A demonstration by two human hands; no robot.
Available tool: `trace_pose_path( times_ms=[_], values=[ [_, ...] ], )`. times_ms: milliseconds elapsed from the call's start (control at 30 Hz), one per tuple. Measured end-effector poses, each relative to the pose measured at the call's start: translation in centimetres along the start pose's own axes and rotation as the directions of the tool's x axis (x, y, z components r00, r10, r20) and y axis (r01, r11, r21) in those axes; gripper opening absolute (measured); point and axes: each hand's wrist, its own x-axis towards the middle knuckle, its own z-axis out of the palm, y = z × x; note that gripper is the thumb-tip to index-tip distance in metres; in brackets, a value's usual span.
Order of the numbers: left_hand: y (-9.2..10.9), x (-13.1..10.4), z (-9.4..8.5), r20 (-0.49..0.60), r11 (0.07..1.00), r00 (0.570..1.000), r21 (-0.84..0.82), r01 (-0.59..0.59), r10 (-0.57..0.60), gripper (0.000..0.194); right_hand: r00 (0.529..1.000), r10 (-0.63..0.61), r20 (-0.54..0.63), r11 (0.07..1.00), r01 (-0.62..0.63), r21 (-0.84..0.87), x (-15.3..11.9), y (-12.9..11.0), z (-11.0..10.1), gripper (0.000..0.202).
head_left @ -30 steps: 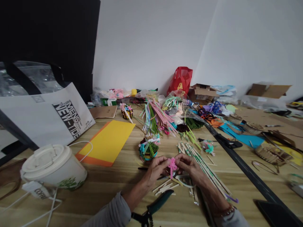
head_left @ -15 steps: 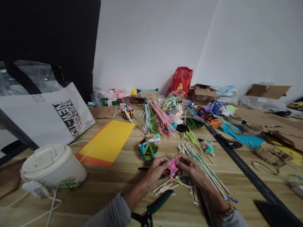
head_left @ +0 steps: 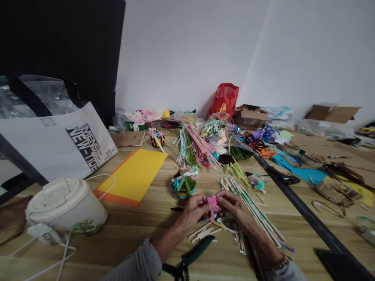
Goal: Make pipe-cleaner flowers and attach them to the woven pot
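Between both hands is a small pink pipe-cleaner flower [head_left: 213, 203] with looped petals and a short stem hanging down. My left hand [head_left: 197, 208] pinches it from the left, and my right hand [head_left: 233, 205] grips its right side with thumb and finger. Short wooden sticks [head_left: 205, 232] lie on the table below the hands. Nearer me are dark-green-handled pliers [head_left: 193, 255]. A small pot decorated with colourful pipe cleaners [head_left: 183, 183] stands just beyond my left hand. Long wrapped sticks [head_left: 252, 207] lie beside and partly behind my right forearm.
A bundle of pipe cleaners [head_left: 196, 146] lies farther back. Yellow card [head_left: 140, 175] and a lidded white cup [head_left: 67, 207] are on the left, beside a white bag [head_left: 55, 144]. A black strip [head_left: 304, 212] crosses the right side. A red bag [head_left: 224, 99] stands at the back.
The pink flower has turned so that its petals face more toward me and show as open loops. My fingers have shifted slightly around it; the other things stay put.
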Motion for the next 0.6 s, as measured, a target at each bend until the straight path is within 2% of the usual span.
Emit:
trace_pose_path(
  times_ms=[367, 600],
  values=[
    [-0.23, 0.11, -0.4, -0.072, 1.0, 0.997, 0.0, 0.014, -0.014, 0.036, 0.998, 0.059, 0.01, 0.998, -0.059, -0.002, 0.02, -0.03, 0.3, 0.042],
    [0.34, -0.05, -0.13, -0.096, 0.995, 0.995, -0.1, 0.018, -0.028, 0.04, 0.997, 0.048, 0.06, 0.999, -0.046, -0.028, 0.12, 0.45, -0.11, 0.042]
  ],
)
